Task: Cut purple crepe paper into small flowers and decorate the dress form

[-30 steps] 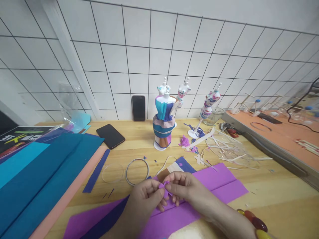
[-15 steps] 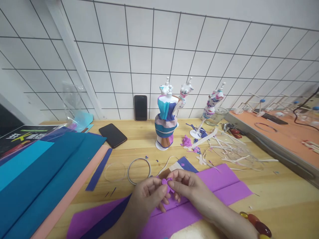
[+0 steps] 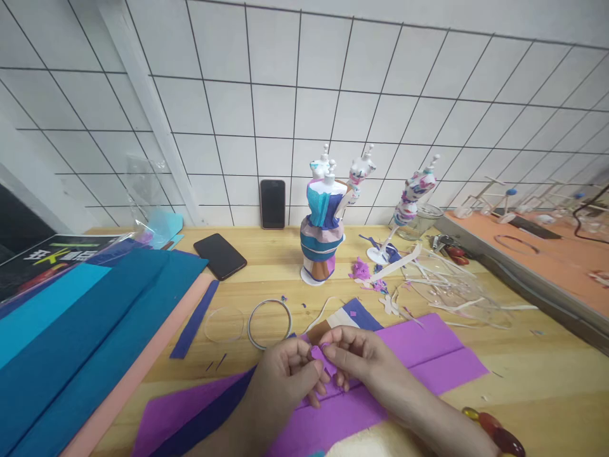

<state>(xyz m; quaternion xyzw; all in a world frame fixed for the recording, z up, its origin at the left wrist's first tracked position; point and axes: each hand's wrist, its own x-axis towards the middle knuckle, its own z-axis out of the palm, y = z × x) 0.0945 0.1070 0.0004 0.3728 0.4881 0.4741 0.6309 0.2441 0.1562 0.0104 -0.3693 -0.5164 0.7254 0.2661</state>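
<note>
Between my fingertips is a small cut piece of purple crepe paper. My left hand pinches its left edge with thumb and forefinger. My right hand grips the upper right edge the same way. Both hands hover over a folded sheet of purple crepe paper, with a dark blue strip lying across its left part. Just beyond the hands are brown, cream and blue paper pieces. Farther back stands a miniature dress form dressed in coloured crepe paper.
Folded teal paper covers the left side. Near it lie a dark phone and a metal ring; another phone leans on the wall. Undressed mannequins, a glass jar and paper scraps are at the back right.
The purple piece has turned slightly between my fingers and shows more of its flat face. The whole view has shifted a little, with things appearing slightly farther right. Both hands keep their pinch.
</note>
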